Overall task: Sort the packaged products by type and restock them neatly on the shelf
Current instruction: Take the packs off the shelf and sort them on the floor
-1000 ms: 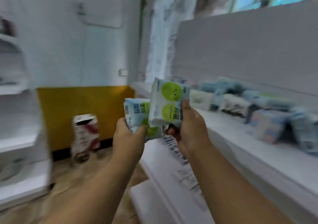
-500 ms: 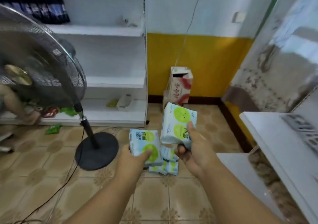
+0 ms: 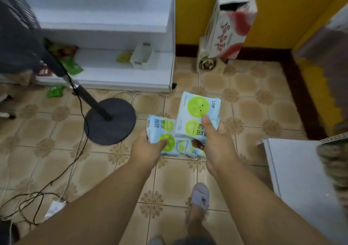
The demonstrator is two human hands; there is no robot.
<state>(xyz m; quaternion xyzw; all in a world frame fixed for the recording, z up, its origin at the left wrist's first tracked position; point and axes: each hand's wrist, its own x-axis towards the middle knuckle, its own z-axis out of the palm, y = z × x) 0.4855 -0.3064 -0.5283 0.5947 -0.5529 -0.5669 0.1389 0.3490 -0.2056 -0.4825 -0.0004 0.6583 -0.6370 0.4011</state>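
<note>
Holding 2 blue-green packs over tile floor: left hand (image 3: 146, 151) grips small pack (image 3: 162, 131), right hand (image 3: 216, 145) clamps big pack (image 3: 197, 112).

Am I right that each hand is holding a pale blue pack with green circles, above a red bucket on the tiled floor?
Not quite: the head view shows no red bucket. The left hand and right hand hold their packs above more blue-and-green packs lying on the tiled floor.
</note>
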